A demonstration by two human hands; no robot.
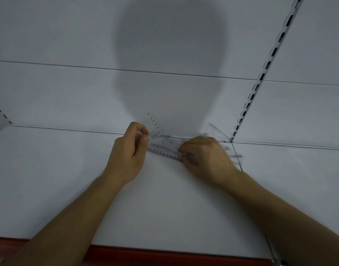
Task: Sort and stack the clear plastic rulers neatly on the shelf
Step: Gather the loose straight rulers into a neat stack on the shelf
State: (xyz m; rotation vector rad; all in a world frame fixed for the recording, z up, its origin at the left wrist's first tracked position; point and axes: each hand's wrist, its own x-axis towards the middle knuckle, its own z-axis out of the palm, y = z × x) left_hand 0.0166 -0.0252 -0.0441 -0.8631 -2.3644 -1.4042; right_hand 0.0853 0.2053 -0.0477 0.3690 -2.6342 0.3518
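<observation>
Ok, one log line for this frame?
left hand: pinches tilted clear plastic ruler | right hand: grips flat clear plastic ruler | white shelf | clear triangle behind

Both hands [129, 150] [205, 156] forward, fingers [143, 136] curled

Clear rulers [165, 147] flat on white shelf [68, 169]

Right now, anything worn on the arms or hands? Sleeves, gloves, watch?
Nothing visible. Left hand and right hand are bare: no gloves, rings or watch. Both forearms are uncovered to the frame edge, so no sleeves show. Short nails, no markings.
</observation>
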